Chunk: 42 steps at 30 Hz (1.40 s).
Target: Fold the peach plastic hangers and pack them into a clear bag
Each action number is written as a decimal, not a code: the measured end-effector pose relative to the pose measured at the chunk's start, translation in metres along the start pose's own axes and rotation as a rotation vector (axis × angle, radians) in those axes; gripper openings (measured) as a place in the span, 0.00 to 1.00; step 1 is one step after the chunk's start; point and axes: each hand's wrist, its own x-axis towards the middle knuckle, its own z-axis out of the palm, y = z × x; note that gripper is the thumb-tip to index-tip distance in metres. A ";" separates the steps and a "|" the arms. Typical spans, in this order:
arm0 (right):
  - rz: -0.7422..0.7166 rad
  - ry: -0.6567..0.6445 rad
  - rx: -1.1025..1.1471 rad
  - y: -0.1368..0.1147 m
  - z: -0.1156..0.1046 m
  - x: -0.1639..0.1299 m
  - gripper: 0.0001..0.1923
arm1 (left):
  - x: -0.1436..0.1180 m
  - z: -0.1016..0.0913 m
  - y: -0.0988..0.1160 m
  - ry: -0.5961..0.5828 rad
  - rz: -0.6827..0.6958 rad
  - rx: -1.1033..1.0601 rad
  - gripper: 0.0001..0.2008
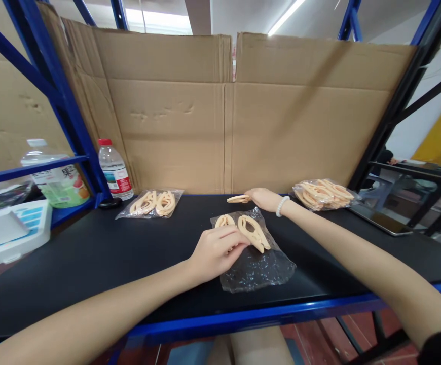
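Observation:
My right hand [264, 198] is stretched to the back of the black table, its fingers closed on the end of a beige clip [237, 199] seen edge-on. A white beaded bracelet circles that wrist. Nearer to me, a clear plastic bag [258, 274] lies flat with another beige clip [254, 233] at its upper part. Part of a further clip [225, 220] shows behind my left hand [216, 251]. The left fingers are pinched together at the lower left edge of the middle clip, over the bag. Whether they grip clip or film, I cannot tell.
Bagged beige clips lie at the back left [154, 204] and back right [323, 194]. A red-capped bottle [114, 172], a larger bottle [59, 177] and a white-blue plastic case [34, 223] stand left. A dark flat tray [382, 220] lies right. Cardboard [175, 132] walls the back.

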 end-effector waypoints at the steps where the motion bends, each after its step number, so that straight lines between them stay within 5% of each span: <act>1: 0.007 0.047 0.009 0.002 -0.009 -0.011 0.11 | 0.000 0.000 0.000 0.004 -0.013 -0.017 0.07; 6: 0.015 0.302 0.045 -0.011 -0.056 -0.079 0.13 | 0.001 0.000 0.001 0.029 -0.079 -0.093 0.06; 8: -0.038 0.537 0.088 -0.030 -0.073 -0.111 0.08 | 0.001 0.000 0.001 0.034 -0.109 -0.110 0.06; 11: -0.047 0.712 0.047 -0.069 -0.092 -0.159 0.05 | 0.002 0.000 0.000 0.053 -0.159 -0.137 0.05; 15: -0.148 0.660 0.026 -0.122 -0.100 -0.203 0.10 | 0.004 0.000 -0.001 0.103 -0.232 -0.158 0.06; 19: -0.361 0.673 -0.117 -0.149 -0.090 -0.197 0.18 | 0.007 -0.002 0.001 0.124 -0.247 -0.168 0.05; 25: -0.437 0.632 -0.279 -0.143 -0.058 -0.146 0.14 | 0.009 -0.005 0.005 0.143 -0.211 -0.162 0.04; 33: -0.233 0.521 -0.409 -0.131 -0.028 -0.118 0.12 | 0.007 -0.002 0.003 0.068 -0.140 -0.105 0.05; 42: -0.109 0.490 -0.110 -0.119 -0.046 -0.153 0.09 | 0.004 -0.002 0.000 -0.195 0.021 0.048 0.08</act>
